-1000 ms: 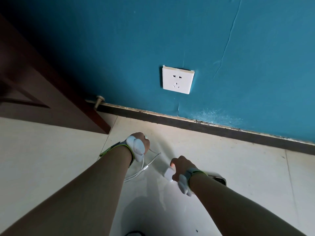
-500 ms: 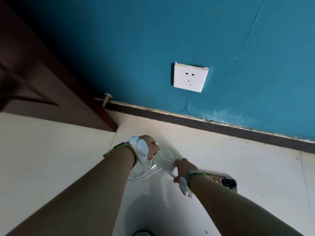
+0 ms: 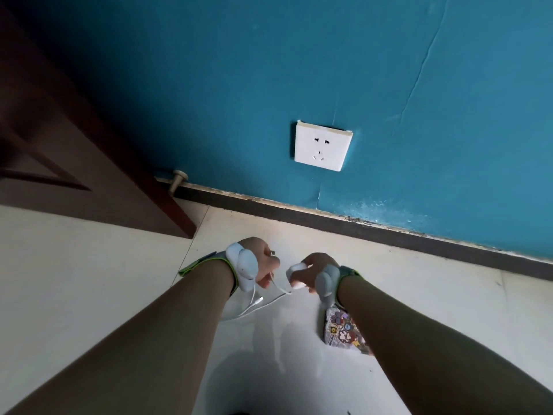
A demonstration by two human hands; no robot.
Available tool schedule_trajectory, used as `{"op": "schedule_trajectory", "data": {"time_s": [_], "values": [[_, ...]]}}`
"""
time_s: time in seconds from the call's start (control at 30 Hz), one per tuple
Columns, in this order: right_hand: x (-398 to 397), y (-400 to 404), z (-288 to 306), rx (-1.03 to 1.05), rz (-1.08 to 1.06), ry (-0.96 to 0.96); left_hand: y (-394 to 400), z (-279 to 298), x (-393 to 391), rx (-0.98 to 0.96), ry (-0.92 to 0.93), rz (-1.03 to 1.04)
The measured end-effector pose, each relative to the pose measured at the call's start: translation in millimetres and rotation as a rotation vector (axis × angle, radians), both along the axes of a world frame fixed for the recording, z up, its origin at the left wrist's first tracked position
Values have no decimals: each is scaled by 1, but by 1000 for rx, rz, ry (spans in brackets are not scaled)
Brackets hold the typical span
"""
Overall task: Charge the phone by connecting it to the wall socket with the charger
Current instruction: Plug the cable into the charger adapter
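Cable [image 3: 270, 301] pinched in my left hand [image 3: 263, 265], adapter [image 3: 294, 275] gripped in my right hand [image 3: 317, 271]; socket [image 3: 321, 146] empty, phone [image 3: 344, 330] unconnected.

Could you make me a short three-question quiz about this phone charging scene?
1. True or false: something is plugged into the wall socket.
2. Which hand grips the white charger block? A) left B) right
3. Where does the phone lie?

Key:
1. False; the socket is bare.
2. B; the right hand grips it, while the left hand holds the cable with its metal plug end showing.
3. On the floor, partly under the right forearm.
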State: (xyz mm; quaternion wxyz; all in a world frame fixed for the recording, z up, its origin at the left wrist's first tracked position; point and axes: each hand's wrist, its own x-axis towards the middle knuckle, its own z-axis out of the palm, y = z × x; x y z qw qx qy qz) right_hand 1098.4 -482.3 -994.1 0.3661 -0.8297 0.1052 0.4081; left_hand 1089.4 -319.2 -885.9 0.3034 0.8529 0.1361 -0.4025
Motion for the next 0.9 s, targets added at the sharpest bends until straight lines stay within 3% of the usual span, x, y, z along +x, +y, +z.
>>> {"op": "schedule_trajectory", "data": {"time_s": [0.2, 0.33, 0.57, 0.9], "values": [[19, -11, 54, 194, -267, 158, -20, 20, 7, -118, -230, 33], [16, -28, 105, 320, -345, 157, -45, 46, 14, -197, -344, 25], [-3, -72, 189, 371, -576, -42, -78, 97, 17, -341, -337, 40], [-34, -114, 228, 693, -890, -100, -111, 133, -10, -558, -235, 139]]}}
